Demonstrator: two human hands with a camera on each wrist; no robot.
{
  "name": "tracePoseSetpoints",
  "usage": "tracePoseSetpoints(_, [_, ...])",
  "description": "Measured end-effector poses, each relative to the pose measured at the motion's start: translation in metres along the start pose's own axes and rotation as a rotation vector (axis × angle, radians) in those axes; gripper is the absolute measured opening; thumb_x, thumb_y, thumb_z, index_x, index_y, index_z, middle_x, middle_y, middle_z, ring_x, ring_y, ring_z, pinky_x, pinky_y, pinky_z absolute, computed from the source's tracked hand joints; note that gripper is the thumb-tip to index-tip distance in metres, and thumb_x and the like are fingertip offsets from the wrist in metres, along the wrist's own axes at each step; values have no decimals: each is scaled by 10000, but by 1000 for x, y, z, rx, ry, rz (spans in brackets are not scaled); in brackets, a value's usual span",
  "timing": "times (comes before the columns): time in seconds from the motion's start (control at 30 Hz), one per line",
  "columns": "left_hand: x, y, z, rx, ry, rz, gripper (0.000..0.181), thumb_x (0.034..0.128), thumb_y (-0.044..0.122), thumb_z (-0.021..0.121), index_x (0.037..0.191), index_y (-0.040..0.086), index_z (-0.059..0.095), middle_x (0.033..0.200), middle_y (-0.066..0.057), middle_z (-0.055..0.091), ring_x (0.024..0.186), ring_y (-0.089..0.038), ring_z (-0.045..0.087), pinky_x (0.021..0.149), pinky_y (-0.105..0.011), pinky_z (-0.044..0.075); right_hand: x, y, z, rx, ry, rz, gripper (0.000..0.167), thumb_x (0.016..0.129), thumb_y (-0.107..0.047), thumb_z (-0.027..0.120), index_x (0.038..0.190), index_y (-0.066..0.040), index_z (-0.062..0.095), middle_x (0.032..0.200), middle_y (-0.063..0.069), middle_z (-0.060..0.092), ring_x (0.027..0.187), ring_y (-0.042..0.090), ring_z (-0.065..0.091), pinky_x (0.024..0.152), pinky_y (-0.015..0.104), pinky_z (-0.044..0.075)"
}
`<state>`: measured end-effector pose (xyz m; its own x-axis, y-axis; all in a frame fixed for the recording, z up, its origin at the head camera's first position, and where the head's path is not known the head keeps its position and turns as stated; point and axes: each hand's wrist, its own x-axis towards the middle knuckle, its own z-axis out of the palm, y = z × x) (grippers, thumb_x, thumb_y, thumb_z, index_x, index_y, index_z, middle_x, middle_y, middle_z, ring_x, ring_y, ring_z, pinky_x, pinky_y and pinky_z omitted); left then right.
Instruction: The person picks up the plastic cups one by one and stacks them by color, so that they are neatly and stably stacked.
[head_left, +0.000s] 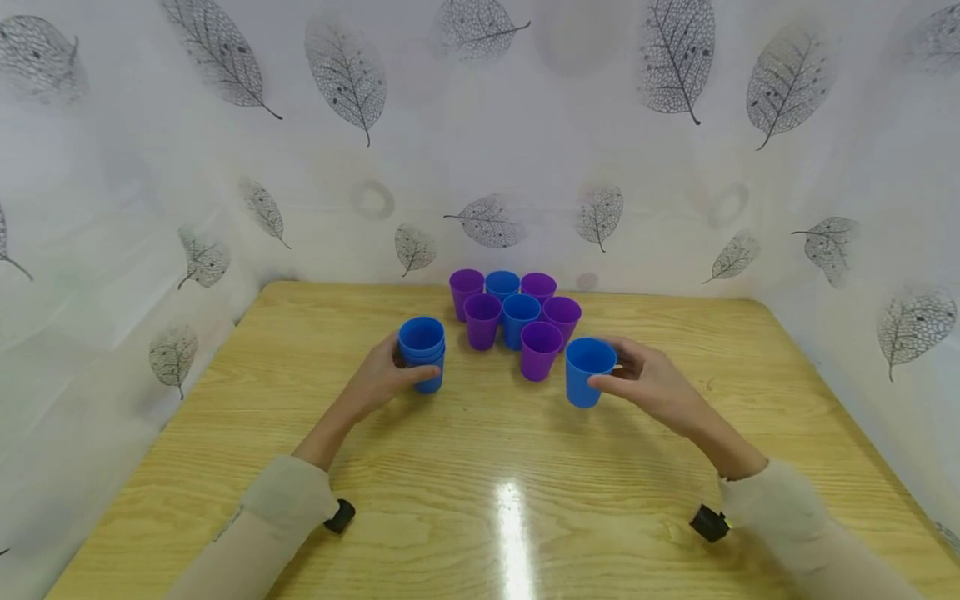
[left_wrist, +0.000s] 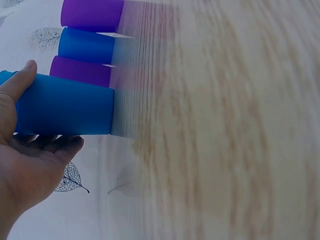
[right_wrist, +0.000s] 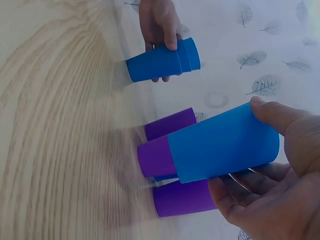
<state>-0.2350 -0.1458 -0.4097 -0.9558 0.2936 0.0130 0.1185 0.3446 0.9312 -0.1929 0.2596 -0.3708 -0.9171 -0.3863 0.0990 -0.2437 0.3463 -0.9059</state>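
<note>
In the head view my left hand [head_left: 382, 375] grips a nested stack of blue cups [head_left: 422, 354], its rims layered at the top. The left wrist view shows the thumb on one side of the stack [left_wrist: 65, 105] and the fingers on the other. To the right, my right hand [head_left: 652, 383] holds a single blue cup [head_left: 583, 375] upright between thumb and fingers. In the right wrist view this cup [right_wrist: 225, 145] appears raised off the table. Close to it stands the front purple cup [head_left: 540, 354], apart from the left hand's stack.
Behind the hands, more purple cups [head_left: 482, 323] and blue cups [head_left: 521, 323] stand upright in a close group near the back of the wooden table [head_left: 420, 483]. A leaf-patterned sheet [head_left: 525, 167] hangs behind and at the sides.
</note>
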Motion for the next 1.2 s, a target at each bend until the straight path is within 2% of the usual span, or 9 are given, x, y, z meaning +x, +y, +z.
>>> tracePoseSetpoints(0.43, [1, -1, 0, 5, 6, -16, 799, 936, 259, 786, 1561, -6, 364, 1478, -249, 517, 1375, -415, 486, 1155, -590, 376, 11, -11, 26, 34, -68, -23, 570, 955, -129, 752, 1460, 2, 524, 1339, 184, 641, 1119, 284, 691, 924, 316, 588])
tracePoseSetpoints(0.67, [0, 0, -2, 18, -1, -4, 792, 929, 249, 795, 1550, -14, 380, 1465, -251, 531, 1364, -414, 501, 1145, -579, 395, 20, -22, 40, 35, -100, -53, 570, 944, -134, 769, 1452, -17, 538, 1343, 169, 635, 1110, 284, 697, 915, 324, 595])
tracePoseSetpoints(0.8, [-1, 0, -3, 18, 0, -18, 792, 924, 245, 799, 1551, -5, 385, 1471, -249, 526, 1370, -417, 492, 1149, -587, 387, 28, -28, 47, 38, -106, -76, 565, 941, -159, 777, 1448, -55, 552, 1322, 133, 650, 1101, 263, 701, 914, 346, 597])
tracePoseSetpoints(0.97, [0, -1, -3, 28, -7, -24, 785, 920, 253, 800, 1543, -1, 395, 1467, -241, 531, 1368, -415, 496, 1146, -585, 392, 40, -36, 55, 49, -104, -72, 564, 940, -202, 780, 1447, -87, 561, 1301, 102, 673, 1122, 268, 695, 923, 354, 594])
tracePoseSetpoints(1.2, [3, -2, -3, 38, -4, -19, 768, 909, 250, 812, 1528, 20, 419, 1451, -213, 552, 1355, -390, 514, 1141, -566, 406, 64, -50, 64, -11, -31, -84, 603, 927, -267, 792, 1454, -89, 559, 1259, 74, 697, 1086, 261, 708, 909, 390, 602])
